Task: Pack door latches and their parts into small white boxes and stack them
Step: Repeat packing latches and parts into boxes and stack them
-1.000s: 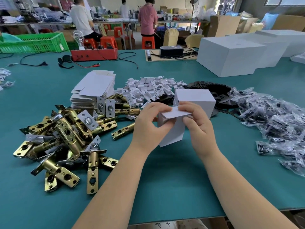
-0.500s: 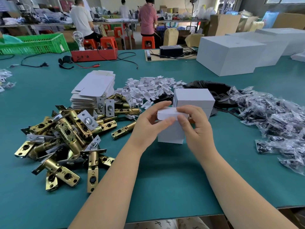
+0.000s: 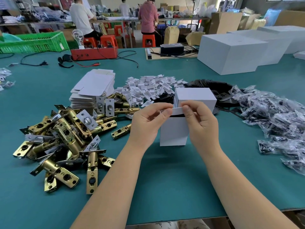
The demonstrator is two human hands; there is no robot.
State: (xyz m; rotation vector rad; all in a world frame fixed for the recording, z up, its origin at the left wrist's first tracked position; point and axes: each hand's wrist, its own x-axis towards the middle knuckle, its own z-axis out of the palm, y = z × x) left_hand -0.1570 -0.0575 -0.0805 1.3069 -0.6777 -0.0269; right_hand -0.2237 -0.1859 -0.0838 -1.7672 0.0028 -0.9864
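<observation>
Left hand point(image 3: 146, 123) and right hand point(image 3: 200, 124) pinch the tuck flap point(image 3: 176, 111) of the small white cardboard box point(image 3: 173, 132) standing upright on the teal bench point(image 3: 165, 179), likely to close it; other fingers curl loosely

Behind the fingers point(image 3: 166, 111) pinching its flap, the small white cardboard box's point(image 3: 173, 131) dark interior cannot be made out. Right of them, the crinkled clear plastic bags' point(image 3: 280, 123) black contents blur; that heap runs off the edge.

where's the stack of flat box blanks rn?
Head view, left of centre: the flat box blanks sit on the table behind the latch pile, just left of the heap of white plastic pieces.
</observation>
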